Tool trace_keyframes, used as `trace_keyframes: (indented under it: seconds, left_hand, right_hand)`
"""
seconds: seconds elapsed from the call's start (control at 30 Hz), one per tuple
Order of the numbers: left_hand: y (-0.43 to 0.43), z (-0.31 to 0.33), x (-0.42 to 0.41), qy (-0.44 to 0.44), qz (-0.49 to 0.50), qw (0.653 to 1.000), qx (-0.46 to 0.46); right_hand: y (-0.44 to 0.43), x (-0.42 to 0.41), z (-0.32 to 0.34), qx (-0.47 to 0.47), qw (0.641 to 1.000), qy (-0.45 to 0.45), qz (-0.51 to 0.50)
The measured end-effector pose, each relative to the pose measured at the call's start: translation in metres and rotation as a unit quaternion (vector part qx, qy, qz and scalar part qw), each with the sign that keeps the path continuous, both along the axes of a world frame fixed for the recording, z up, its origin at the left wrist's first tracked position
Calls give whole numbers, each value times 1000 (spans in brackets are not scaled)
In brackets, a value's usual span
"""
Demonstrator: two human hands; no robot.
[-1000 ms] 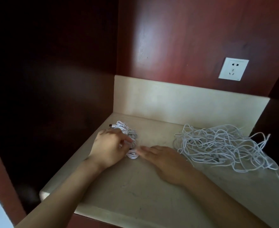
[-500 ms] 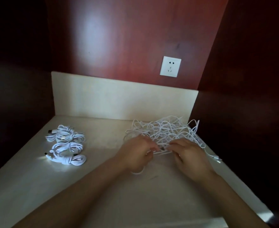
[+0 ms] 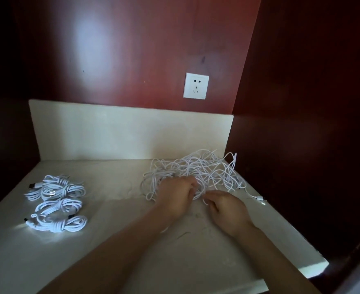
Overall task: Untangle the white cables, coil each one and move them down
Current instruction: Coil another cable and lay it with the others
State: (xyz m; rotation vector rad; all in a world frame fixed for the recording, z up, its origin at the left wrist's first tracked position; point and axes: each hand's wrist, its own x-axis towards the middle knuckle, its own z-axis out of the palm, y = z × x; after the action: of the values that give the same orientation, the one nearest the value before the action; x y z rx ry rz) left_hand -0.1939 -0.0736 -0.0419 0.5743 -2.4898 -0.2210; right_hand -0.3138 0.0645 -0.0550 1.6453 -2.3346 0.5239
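Gripping tangled cables (image 3: pixel 206 168) on countertop (image 3: pixel 115 255): left hand (image 3: pixel 175 195), right hand (image 3: pixel 225 206).

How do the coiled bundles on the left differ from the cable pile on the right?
Shape: the coiled bundles are tight wrapped loops; the tangled pile is loose, sprawling strands.
Place: the coiled bundles sit in a row at the left of the countertop; the tangled pile lies in its back right corner.
Handling: the coiled bundles lie untouched; the left hand and right hand grip strands of the tangled pile.
Shared: both are white cables.
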Motion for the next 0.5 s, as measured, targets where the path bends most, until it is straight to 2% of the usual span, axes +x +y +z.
trace_keyframes:
  seconds: [0.13,0.23,0.37,0.5]
  left_hand:
    - [0,1,-5,23,5,1000,15]
    - [1,3,-8,-7,-4,999,-44]
    - [-1,-2,-9,-56,49,996,-50]
    - [-1,-1,-8,-65,83,993,-46]
  right_hand:
    - [-4,-2,2,-32,996,-72,-43]
    - [-7,-7,0,-38,993,-89,-72]
    - [-9,-8,-1,-18,996,-82,-42]
    - [-13,-8,6,-43,998,-22,-37]
